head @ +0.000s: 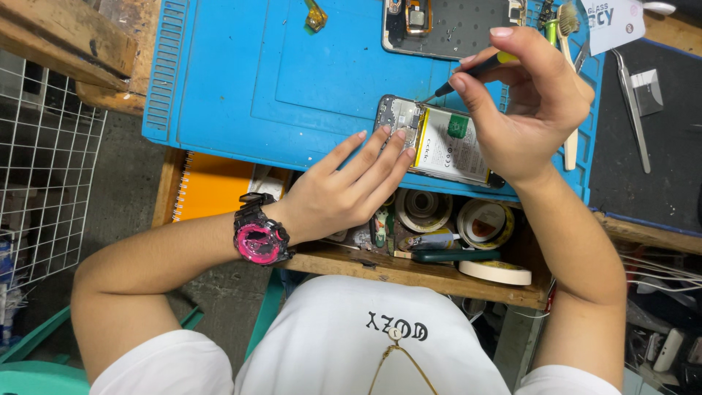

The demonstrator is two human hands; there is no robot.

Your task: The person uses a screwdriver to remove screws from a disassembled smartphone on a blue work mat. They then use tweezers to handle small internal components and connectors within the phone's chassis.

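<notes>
— So, what are the hands doing?

— Left hand (349,189) lies flat with its fingers (380,157) stretched out and close together, the tips pressing on the left end of an opened phone (437,141). It grips nothing; it just pins the phone down.

— And the right?

— Right hand (530,110) is curled, thumb and fingers pinched around a small screwdriver (475,69) with a yellow and black handle. The tip points down at the phone's upper left corner, near the circuit board.

— Where does the phone sit?

— On a blue mat (241,80), near its front edge, back cover off, white battery showing. A pink and black watch (257,240) is on the left wrist.

— Anything hard to see?

— Plenty. The right palm covers the phone's right end, and I cannot tell whether the screwdriver tip touches a screw. A second phone shell (453,29) is cut off by the top edge. Below the mat, tape rolls (486,223) crowd a wooden shelf, half hidden by the left hand. Tweezers (632,110) lie on a dark mat at right.
</notes>
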